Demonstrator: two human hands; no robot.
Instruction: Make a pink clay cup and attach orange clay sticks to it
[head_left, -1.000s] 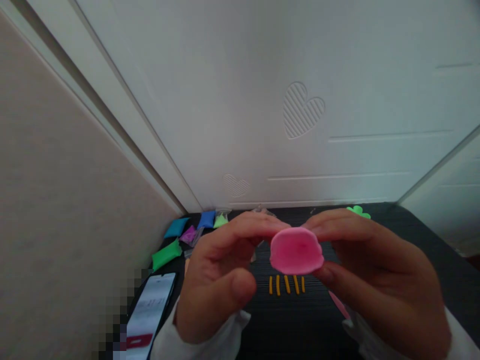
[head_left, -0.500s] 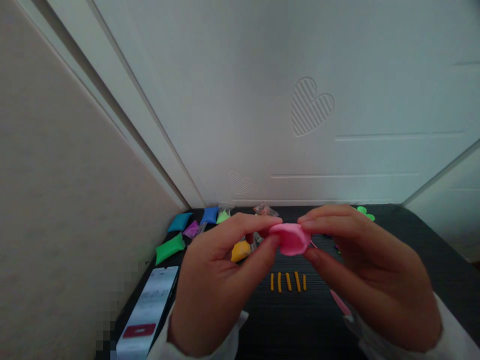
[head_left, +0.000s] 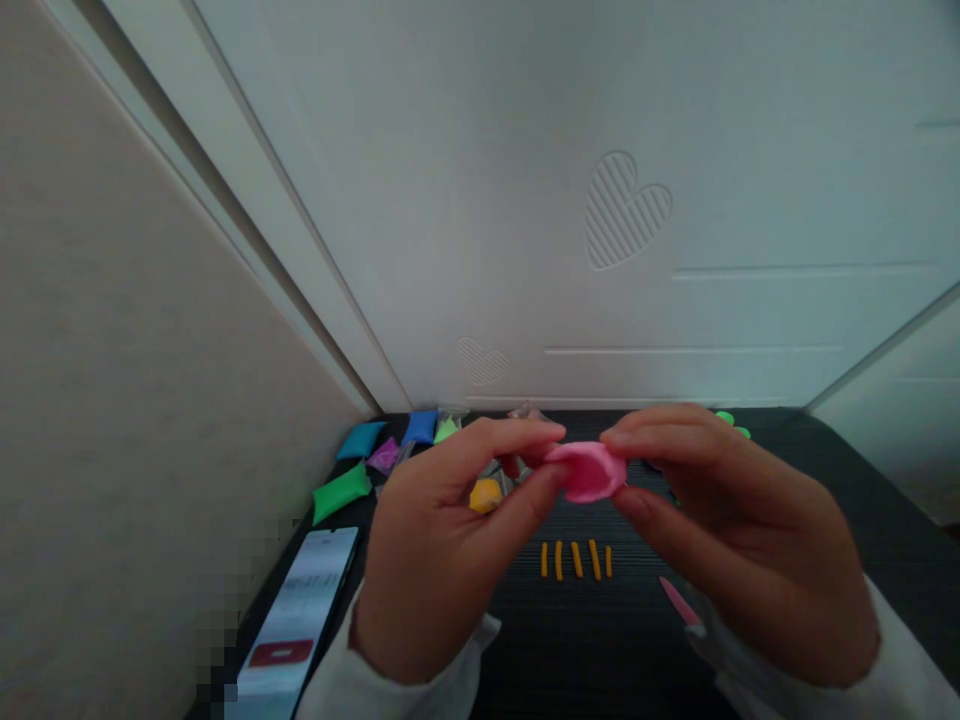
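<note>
A piece of pink modelling clay, shaped like a shallow hollow cup, is held up above the table between both hands. My left hand pinches its left edge between thumb and fingers. On the opposite edge, my right hand grips it the same way. Below the clay, several thin orange-yellow clay strips lie in a row on the dark table. A pink pointed tool lies by my right wrist, its near end hidden by the sleeve.
Packets of clay stand at the back left: teal, blue, purple and green. Yellow clay shows behind my left hand. A phone lies at the left edge. The white panel rises behind the table.
Both hands and the pink clay have shifted slightly to the right in view. The clay's opening looks a little flatter and more tilted. Both hands keep their hold.
</note>
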